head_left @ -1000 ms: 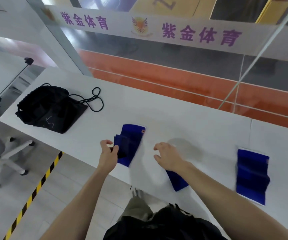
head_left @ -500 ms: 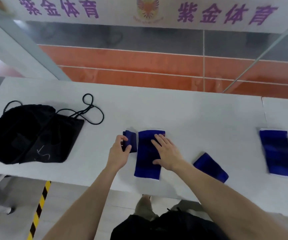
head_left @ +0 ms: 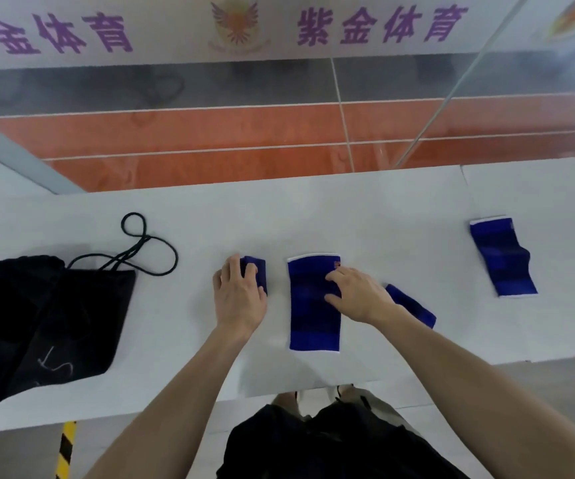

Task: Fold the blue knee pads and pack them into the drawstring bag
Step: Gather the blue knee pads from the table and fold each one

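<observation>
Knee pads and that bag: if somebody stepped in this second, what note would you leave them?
Left hand: closed on a folded pad.
Right hand: fingers resting on the flat pad, not gripping.
Small pad by the right wrist; another flat pad further right.
Bag lies at left.
Done: one pad folded.
Left: fold the rest, bag all.

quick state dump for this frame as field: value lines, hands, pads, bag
left hand: closed on small folded blue knee pad on white table
right hand: flat on unfolded blue knee pad, fingers spread
other pads: one partly under right wrist; one flat far right
black drawstring bag: left end of table, no pad visible on it
</observation>
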### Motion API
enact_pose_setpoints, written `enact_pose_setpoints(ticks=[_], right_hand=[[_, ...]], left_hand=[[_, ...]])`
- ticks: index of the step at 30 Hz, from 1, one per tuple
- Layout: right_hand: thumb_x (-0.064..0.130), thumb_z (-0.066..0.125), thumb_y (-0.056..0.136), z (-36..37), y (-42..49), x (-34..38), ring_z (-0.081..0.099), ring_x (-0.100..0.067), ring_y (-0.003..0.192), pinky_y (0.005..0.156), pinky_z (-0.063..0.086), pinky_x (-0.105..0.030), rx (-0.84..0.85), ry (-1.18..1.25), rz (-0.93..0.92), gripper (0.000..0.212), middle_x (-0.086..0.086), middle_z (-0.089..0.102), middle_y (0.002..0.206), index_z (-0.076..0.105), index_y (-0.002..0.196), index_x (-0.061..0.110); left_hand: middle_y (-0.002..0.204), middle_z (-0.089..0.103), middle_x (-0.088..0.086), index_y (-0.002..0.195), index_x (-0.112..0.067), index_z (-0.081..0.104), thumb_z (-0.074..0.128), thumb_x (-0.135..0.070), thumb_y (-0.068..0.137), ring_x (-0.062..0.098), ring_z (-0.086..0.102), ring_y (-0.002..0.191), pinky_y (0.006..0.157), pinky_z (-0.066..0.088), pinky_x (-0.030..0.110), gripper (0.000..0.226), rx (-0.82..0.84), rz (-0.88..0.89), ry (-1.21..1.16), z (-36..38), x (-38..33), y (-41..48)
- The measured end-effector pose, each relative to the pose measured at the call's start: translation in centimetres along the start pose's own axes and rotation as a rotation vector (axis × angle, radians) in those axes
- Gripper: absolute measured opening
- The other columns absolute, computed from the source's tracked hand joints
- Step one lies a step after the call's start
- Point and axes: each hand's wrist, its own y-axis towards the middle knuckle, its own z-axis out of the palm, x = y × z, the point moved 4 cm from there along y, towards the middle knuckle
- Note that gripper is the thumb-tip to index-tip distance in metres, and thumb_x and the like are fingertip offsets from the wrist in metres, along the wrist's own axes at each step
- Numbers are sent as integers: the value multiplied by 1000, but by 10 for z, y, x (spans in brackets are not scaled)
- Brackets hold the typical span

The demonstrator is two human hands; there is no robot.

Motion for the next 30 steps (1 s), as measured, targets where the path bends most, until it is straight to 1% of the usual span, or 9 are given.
enact_pose_setpoints(ticks=[3, 5, 9, 12, 18, 23, 25, 28, 30], right_hand=[[38, 56, 106, -8, -27, -30, 64, -27, 129, 105, 54, -45, -62, 51, 139, 42, 1, 65, 139, 64, 142, 20], [34, 55, 105, -5, -49, -57, 69, -29, 116, 95, 57, -44, -65, 55, 238, 33, 2, 68, 127, 68, 131, 20], [34, 57, 103, 12, -98, -102, 71, -28, 103, 88, 59, -41, -12, 15, 376, 26, -2, 71, 117, 71, 122, 22], [34, 59, 103, 19, -132, -124, 71, -27, 103, 90, 60, -41, -30, 47, 450, 27, -2, 72, 119, 71, 124, 21], [36, 56, 107, 19, -177, -170, 68, -27, 119, 99, 55, -40, -59, 123, 492, 38, -2, 68, 133, 67, 140, 21], [36, 54, 108, 16, -201, -225, 67, -28, 121, 100, 56, -42, -94, 178, 476, 39, -2, 67, 135, 65, 141, 19], [36, 54, 107, 18, -212, -253, 68, -29, 120, 100, 56, -43, -103, 202, 465, 39, -2, 67, 134, 66, 140, 19], [36, 55, 106, 23, -229, -299, 68, -28, 118, 98, 56, -41, -125, 240, 458, 37, -2, 69, 131, 69, 136, 18], [35, 56, 106, 23, -239, -330, 69, -27, 116, 98, 56, -40, -154, 276, 466, 36, -1, 70, 129, 70, 134, 18]], left_hand=[[152, 54, 18, 128, -10, 69, 79, -23, 92, 38, 56, 138, 121, 43, 53, 39, -71, 105, 26, -11, -27, 8], [138, 62, 12, 125, -12, 69, 75, -21, 95, 34, 61, 125, 114, 46, 47, 32, -96, 189, 14, -13, -56, 15], [115, 72, 4, 121, -16, 69, 61, -29, 100, 29, 66, 108, 102, 48, 44, 26, 60, 340, -4, 7, -133, 17], [114, 76, 7, 120, -15, 70, 56, -40, 105, 30, 70, 106, 96, 51, 45, 32, 191, 399, -1, 31, -194, 5], [114, 73, 7, 129, -12, 56, 64, -73, 96, 28, 72, 104, 83, 56, 40, 70, 377, 243, 35, 79, -256, -7], [110, 71, 5, 124, -16, 53, 89, -64, 79, 30, 73, 101, 83, 58, 41, 74, 374, 68, -27, 106, -279, -7], [106, 75, 1, 114, -21, 64, 93, -58, 74, 27, 75, 97, 83, 61, 40, 61, 414, 12, -77, 119, -288, -7], [90, 78, -3, 83, -31, 70, 91, -33, 84, 24, 77, 92, 81, 63, 38, 20, 453, -34, -213, 124, -309, -10], [96, 78, 2, 90, -25, 70, 87, -24, 89, 31, 78, 99, 89, 64, 47, 17, 479, -116, -413, 122, -327, -10]])
